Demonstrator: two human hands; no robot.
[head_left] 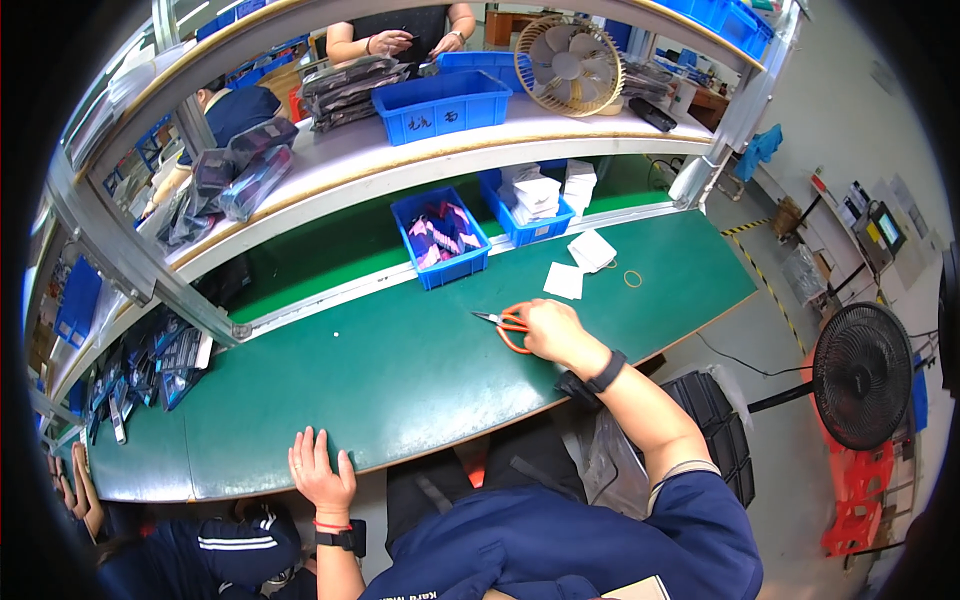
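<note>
Scissors (508,325) with orange handles lie at the centre of the frame on the green bench (400,380), gripped by the right hand (552,330), arm stretched forward. Its fingers hide most of the handles. The left hand (322,468) rests flat and empty at the bench's near edge, lower left.

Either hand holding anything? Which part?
The right hand grips the orange-handled scissors by their handle loops, blades pointing left over the green table. The left hand holds nothing; it rests flat on the table edge.
</note>
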